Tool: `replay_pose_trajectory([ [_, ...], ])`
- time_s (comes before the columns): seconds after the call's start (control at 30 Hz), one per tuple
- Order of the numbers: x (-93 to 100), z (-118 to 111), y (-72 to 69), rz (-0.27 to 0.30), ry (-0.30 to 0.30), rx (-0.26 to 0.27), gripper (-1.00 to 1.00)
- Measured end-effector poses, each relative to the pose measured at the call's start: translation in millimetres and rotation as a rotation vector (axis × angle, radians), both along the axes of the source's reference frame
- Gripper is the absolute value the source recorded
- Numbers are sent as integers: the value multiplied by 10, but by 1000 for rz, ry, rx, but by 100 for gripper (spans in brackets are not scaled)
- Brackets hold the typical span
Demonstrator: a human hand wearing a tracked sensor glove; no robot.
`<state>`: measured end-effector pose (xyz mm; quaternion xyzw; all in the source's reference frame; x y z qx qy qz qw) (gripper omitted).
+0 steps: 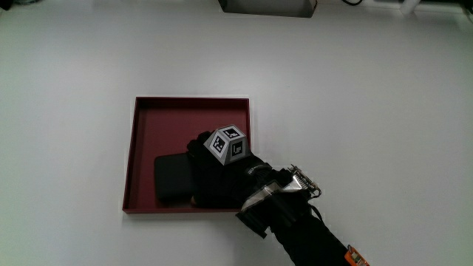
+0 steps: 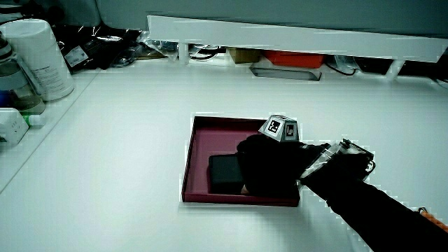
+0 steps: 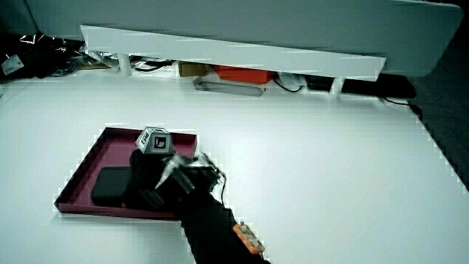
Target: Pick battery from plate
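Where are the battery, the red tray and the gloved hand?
battery (image 1: pixel 171 177): main view, its flat black top.
tray (image 1: pixel 159 118): main view, bare floor.
hand (image 1: pixel 214 174): main view, back of the glove.

White table (image 1: pixel 89 59), low partition (image 2: pixel 294 38)

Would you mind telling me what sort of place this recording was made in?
Probably a lab or office workbench: a bare white table, a low partition with cables and clutter past it, and a marker cube on the gloved hand.

No legible text (cube pattern only)
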<state>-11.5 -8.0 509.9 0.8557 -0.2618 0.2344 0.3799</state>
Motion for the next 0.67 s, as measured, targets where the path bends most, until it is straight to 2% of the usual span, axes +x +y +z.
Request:
replay_pose_trajectory([
  [0.03, 11, -38, -12, -1, -8, 5, 100],
  [0.07, 27, -60, -24, -1, 9, 20, 100],
  [0.1, 42, -137, -35, -7, -20, 3, 100],
  [0.13, 61, -205, -42, -4, -11, 38, 100],
  [0.23, 125, -353, -69, -17, -29, 57, 100],
  [0.27, 154, -439, -79, -12, -29, 79, 100],
  [0.37, 220, -596, -98, -21, -46, 85, 100],
  [0.47, 331, -763, -106, 3, -73, 96, 100],
  [0.5, 377, -713, -105, -17, -62, 84, 100],
  [0.53, 429, -734, -106, -17, -78, 70, 100],
  [0.57, 474, -803, -103, -18, -85, 81, 100],
  [0.6, 530, -855, -105, 17, -82, 101, 100],
  [0.67, 620, -859, -102, -4, -79, 93, 100],
])
